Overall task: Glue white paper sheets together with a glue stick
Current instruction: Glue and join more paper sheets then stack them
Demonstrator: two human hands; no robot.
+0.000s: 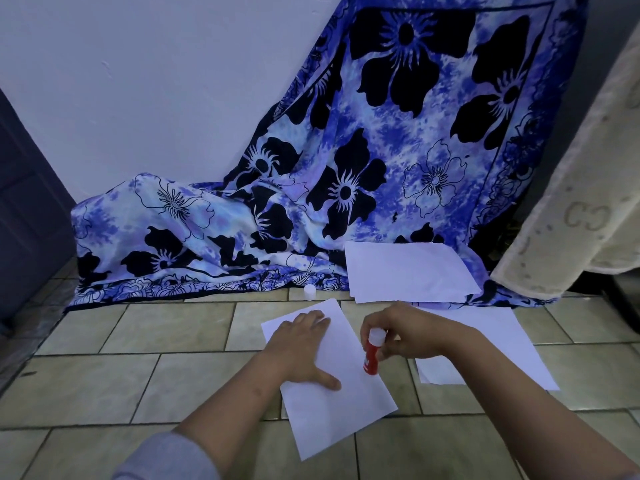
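Head view: left hand (301, 348) flat, pinning sheet (339, 403) on floor (138, 382); right hand (405, 332) grips glue stick (373, 351), tip down at sheet's right edge. Step: likely spreading glue. Next: align spare sheet (502, 341) on top.

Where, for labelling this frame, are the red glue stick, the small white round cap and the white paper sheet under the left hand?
red glue stick (371, 356), head view, red barrel.
small white round cap (310, 292), head view, its middle.
white paper sheet (339, 420), head view, bare lower half.
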